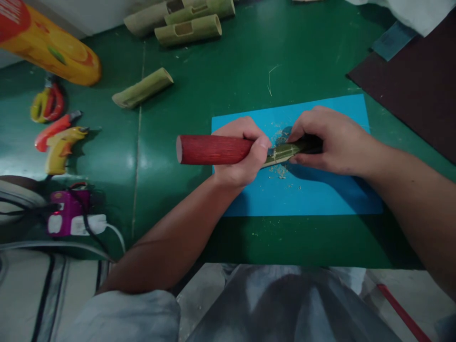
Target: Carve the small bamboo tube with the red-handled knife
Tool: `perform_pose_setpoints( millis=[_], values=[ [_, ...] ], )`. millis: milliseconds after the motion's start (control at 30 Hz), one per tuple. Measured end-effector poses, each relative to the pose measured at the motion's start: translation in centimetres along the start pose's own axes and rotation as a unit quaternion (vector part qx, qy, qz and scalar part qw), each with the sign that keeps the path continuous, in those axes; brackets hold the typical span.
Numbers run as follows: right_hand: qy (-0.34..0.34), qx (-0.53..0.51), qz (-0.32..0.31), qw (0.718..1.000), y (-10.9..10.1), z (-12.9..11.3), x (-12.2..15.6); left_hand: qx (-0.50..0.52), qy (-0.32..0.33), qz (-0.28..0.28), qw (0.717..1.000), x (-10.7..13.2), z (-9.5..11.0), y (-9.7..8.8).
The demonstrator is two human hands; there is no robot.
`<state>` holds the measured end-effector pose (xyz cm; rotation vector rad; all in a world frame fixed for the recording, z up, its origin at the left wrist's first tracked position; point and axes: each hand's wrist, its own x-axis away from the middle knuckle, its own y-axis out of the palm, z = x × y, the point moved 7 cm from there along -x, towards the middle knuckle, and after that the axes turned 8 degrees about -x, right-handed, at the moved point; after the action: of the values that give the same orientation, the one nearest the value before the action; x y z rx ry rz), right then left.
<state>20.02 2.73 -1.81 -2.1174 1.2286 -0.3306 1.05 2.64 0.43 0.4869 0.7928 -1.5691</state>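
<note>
My left hand point(242, 159) is closed round the thick red wooden handle point(210, 149) of a carving tool. Only a short grey bit of its blade shows past my thumb, against a green bamboo piece point(281, 154). From the other side, my right hand point(331, 137) grips the bamboo's right end between thumb and fingers. The left end of the bamboo runs under my left hand, which hides part of it. Pale shavings point(281, 173) lie around the bamboo on a blue sheet point(306, 199) beneath both hands.
Cut bamboo tubes point(188, 31) lie at the back, and a single bamboo piece point(144, 89) lies nearer. At left are an orange bottle point(64, 52), scissors point(47, 102), a yellow glue gun point(64, 149) and a purple power adapter point(69, 204) with cables. A dark board point(413, 85) lies right.
</note>
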Motion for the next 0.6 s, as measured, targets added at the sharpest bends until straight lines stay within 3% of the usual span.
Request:
perform_pose_setpoints(
  millis=[267,400,600],
  values=[
    [-0.009,-0.002,0.013,1.0,0.0,0.08,0.02,-0.004,-0.026,0.0,1.0,-0.01,0.03,-0.06],
    [-0.006,0.004,0.011,1.0,0.08,0.2,0.01,-0.008,-0.009,0.022,1.0,-0.07,-0.01,-0.23],
    [0.0,0.004,0.004,1.0,0.11,0.04,-0.01,-0.009,-0.014,-0.01,1.0,-0.1,-0.11,-0.01]
  ],
)
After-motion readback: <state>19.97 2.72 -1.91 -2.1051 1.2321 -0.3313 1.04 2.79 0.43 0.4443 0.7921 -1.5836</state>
